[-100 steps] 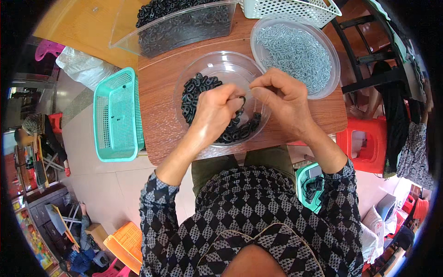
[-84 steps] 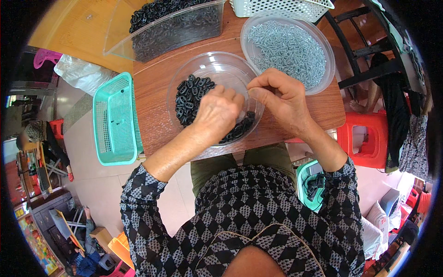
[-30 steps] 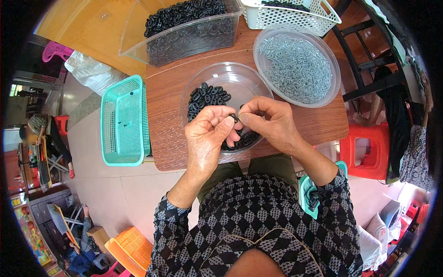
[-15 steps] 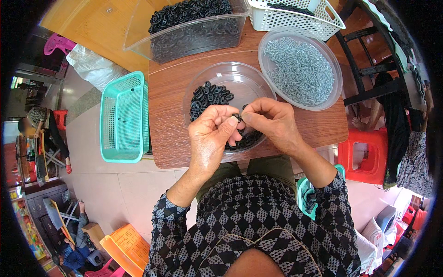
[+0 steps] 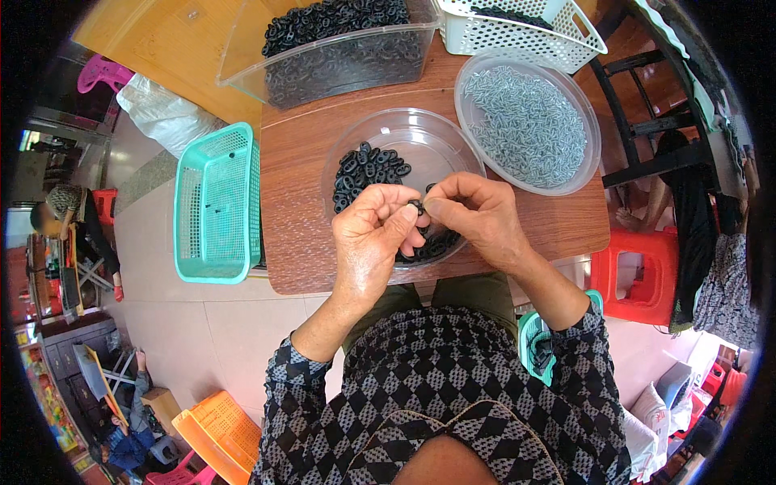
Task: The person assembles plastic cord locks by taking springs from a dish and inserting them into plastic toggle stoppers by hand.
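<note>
Pinching one black rubber washer (image 5: pixel 417 207) between left hand (image 5: pixel 373 242) and right hand (image 5: pixel 477 217), both grips closed, above clear bowl (image 5: pixel 453 137) near tabletop's (image 5: pixel 299 242) front edge; next probably a screw (image 5: pixel 529 121).

Left hand (image 5: pixel 373 234) and right hand (image 5: pixel 477 214) pinching a black ring (image 5: pixel 417 207) (tiny), above clear bowl (image 5: pixel 436 137)

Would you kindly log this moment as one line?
left hand: pinching black washer | right hand: pinching same washer | over clear bowl | screw dish right

Fingers (image 5: pixel 408 222) hide most of the small black ring (image 5: pixel 418 206).
</note>
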{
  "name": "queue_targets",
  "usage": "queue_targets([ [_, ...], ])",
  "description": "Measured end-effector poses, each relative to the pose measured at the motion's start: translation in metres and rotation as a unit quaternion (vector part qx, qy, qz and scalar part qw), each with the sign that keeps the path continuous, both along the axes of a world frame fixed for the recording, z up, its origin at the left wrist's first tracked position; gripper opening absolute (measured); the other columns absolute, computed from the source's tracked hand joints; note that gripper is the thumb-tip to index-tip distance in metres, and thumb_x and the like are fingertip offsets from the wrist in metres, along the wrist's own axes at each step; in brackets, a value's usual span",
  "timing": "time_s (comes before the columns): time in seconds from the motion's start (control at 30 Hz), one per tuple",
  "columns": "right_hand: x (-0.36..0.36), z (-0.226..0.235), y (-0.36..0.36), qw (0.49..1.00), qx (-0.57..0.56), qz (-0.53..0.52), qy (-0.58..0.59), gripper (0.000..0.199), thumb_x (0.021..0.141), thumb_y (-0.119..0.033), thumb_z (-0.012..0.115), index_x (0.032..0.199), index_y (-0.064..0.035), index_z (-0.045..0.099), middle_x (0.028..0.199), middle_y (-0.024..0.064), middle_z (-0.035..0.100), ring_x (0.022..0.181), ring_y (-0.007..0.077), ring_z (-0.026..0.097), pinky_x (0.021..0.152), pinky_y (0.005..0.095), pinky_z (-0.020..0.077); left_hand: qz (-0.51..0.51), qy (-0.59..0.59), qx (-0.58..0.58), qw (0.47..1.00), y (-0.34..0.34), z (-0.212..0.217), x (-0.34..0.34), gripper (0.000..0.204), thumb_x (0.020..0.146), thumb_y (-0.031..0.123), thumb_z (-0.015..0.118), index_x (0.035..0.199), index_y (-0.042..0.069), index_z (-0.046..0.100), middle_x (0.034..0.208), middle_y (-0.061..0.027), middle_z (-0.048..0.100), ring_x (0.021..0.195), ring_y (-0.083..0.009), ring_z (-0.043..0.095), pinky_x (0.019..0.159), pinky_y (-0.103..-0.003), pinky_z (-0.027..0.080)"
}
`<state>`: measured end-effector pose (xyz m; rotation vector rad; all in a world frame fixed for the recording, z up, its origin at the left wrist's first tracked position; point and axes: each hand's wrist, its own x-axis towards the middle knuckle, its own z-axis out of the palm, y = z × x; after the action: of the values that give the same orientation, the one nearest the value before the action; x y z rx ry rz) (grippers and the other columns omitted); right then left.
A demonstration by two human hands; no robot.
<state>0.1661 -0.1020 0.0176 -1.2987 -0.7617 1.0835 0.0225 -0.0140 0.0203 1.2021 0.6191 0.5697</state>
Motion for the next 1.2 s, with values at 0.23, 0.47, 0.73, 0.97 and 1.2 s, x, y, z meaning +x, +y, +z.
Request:
queue_targets([
  [0.23, -0.0012, 0.0027, 0.0001, 1.000, -0.011, -0.007, -0.003, 0.011, 0.084, -0.006, 0.062, 0.091, 0.0036, 0.063, 0.083, 0.0025, 0.063, 0.076, 0.0068, 0.057, 0.069, 0.0215, 0.0476, 0.001, 0.000, -0.006, 1.000, 0.0002, 0.0004, -0.0009, 0.015, 0.090, 0.004, 0.056, 0.103, -0.004, 0.057, 0.081, -0.0064, 0.064, 0.061, -0.0066, 0.057, 0.051, -0.018, 0.045],
  [0.47, -0.0003, -0.0022, -0.0003, 1.000, -0.007, -0.004, -0.008, 0.011, 0.084, -0.006, 0.062, 0.090, 0.0037, 0.063, 0.083, 0.0032, 0.064, 0.076, 0.0079, 0.059, 0.069, 0.0222, 0.0482, 0.001, 0.001, -0.006, 1.000, -0.0005, -0.0001, -0.0001, 0.015, 0.090, 0.003, 0.055, 0.102, -0.004, 0.057, 0.080, -0.0062, 0.064, 0.061, -0.0064, 0.057, 0.051, -0.018, 0.044],
  [0.73, -0.0005, -0.0037, 0.0002, 1.000, -0.004, -0.005, 0.000, 0.011, 0.085, -0.006, 0.062, 0.090, 0.0040, 0.063, 0.083, 0.0045, 0.064, 0.076, 0.0092, 0.061, 0.070, 0.0228, 0.0497, 0.006, 0.005, -0.006, 1.000, 0.0002, -0.0006, 0.0001, 0.015, 0.090, 0.004, 0.055, 0.102, -0.004, 0.058, 0.080, -0.0059, 0.064, 0.061, -0.0059, 0.057, 0.051, -0.018, 0.044],
  [0.97, -0.0004, -0.0051, 0.0005, 1.000, -0.002, -0.008, 0.012, 0.012, 0.086, -0.007, 0.062, 0.091, 0.0046, 0.062, 0.084, 0.0055, 0.064, 0.077, 0.0116, 0.063, 0.071, 0.0248, 0.0515, 0.001, 0.013, -0.010, 1.000, -0.0007, 0.0014, -0.0001, 0.014, 0.090, 0.004, 0.055, 0.101, -0.004, 0.057, 0.081, -0.0063, 0.064, 0.061, -0.0065, 0.057, 0.051, -0.018, 0.045],
  [1.2, -0.0006, -0.0048, 0.0008, 1.000, -0.011, -0.011, 0.009, 0.012, 0.086, -0.006, 0.062, 0.091, 0.0046, 0.062, 0.084, 0.0050, 0.064, 0.076, 0.0109, 0.062, 0.071, 0.0245, 0.0512, 0.003, 0.016, -0.011, 1.000, -0.0004, -0.0003, 0.0001, 0.014, 0.090, 0.004, 0.055, 0.102, -0.004, 0.058, 0.081, -0.0068, 0.064, 0.060, -0.0068, 0.057, 0.051, -0.019, 0.045],
])
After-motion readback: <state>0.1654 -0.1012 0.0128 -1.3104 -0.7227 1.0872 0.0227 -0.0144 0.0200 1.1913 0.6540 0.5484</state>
